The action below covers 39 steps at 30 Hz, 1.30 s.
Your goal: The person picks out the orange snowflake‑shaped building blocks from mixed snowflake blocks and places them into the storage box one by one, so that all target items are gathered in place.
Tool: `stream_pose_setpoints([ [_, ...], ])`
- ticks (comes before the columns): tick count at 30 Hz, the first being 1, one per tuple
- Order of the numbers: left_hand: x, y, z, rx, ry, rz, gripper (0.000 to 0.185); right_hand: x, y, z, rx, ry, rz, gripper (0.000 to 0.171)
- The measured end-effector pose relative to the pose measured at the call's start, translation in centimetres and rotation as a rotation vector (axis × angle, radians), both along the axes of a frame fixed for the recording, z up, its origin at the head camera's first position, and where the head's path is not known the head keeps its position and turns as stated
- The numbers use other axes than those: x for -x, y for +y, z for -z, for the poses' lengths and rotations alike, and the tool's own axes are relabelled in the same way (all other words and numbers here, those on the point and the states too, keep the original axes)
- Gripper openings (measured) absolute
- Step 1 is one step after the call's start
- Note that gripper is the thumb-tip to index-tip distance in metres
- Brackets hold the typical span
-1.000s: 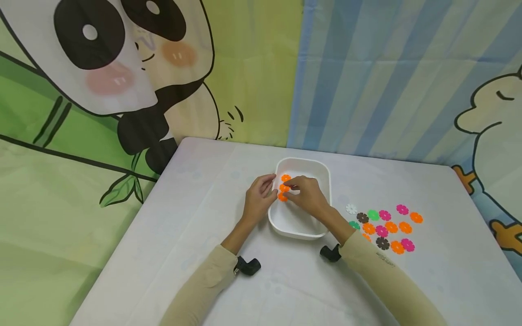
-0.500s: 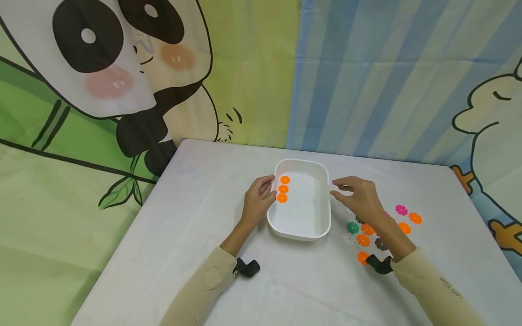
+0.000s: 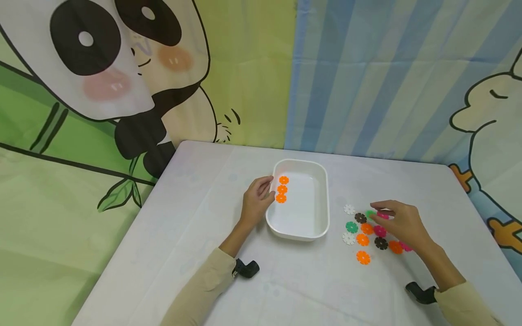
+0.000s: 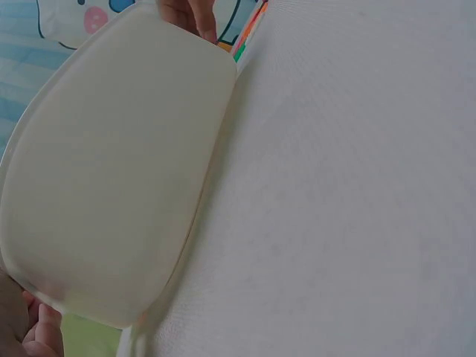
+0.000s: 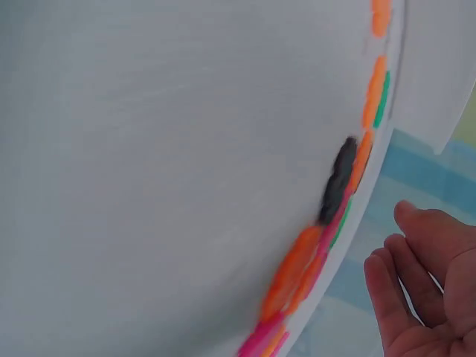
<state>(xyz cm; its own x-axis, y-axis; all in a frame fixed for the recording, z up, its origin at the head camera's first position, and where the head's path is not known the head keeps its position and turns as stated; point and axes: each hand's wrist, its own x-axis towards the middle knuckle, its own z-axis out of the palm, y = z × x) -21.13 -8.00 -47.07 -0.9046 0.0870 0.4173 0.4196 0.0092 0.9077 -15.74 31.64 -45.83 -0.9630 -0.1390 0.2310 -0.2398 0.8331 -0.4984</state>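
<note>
The left hand (image 3: 256, 203) holds the left rim of a white rectangular tray (image 3: 327, 199), its thumb and fingers at the edge. Inside the tray, three orange flower-shaped discs (image 3: 282, 189) lie in a column along the left side. In the left wrist view the tray's outer wall (image 4: 119, 171) fills much of the picture, hiding its inside. To the right, the right hand (image 3: 405, 222) hovers over loose flower-shaped discs, thumb and fingers apart with nothing between them. Below its fingertips are a light green disc (image 3: 370, 214) and a pink disc (image 3: 382, 214), both partly covered.
Several more discs lie right of the tray: white (image 3: 349, 238), dark green (image 3: 351, 227), black (image 3: 381, 243), and orange (image 3: 363, 257). All rest on a white-covered table (image 3: 228, 181). A cartoon-printed curtain (image 3: 359, 81) stands behind its far edge.
The right hand has left the orange discs in the tray, passed over the right rim, and moved right to the loose discs. The left hand has stayed at the tray's left rim.
</note>
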Motion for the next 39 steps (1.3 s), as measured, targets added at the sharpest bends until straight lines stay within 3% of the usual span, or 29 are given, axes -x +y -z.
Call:
stream_pose_setpoints([
  [9, 0.0, 0.0, -0.1, 0.007, -0.013, -0.005, 0.04, -1.7, 2.9, 0.8, -0.052, -0.061, 0.04, 0.041],
  [16, 0.0, 0.0, 0.0, 0.012, -0.027, -0.018, 0.04, -1.9, 4.1, 1.0, -0.087, -0.123, 0.039, 0.045],
  [39, 0.0, 0.0, 0.0, -0.006, -0.01, 0.003, 0.04, -1.7, 4.4, 1.4, -0.134, -0.161, 0.047, 0.044],
])
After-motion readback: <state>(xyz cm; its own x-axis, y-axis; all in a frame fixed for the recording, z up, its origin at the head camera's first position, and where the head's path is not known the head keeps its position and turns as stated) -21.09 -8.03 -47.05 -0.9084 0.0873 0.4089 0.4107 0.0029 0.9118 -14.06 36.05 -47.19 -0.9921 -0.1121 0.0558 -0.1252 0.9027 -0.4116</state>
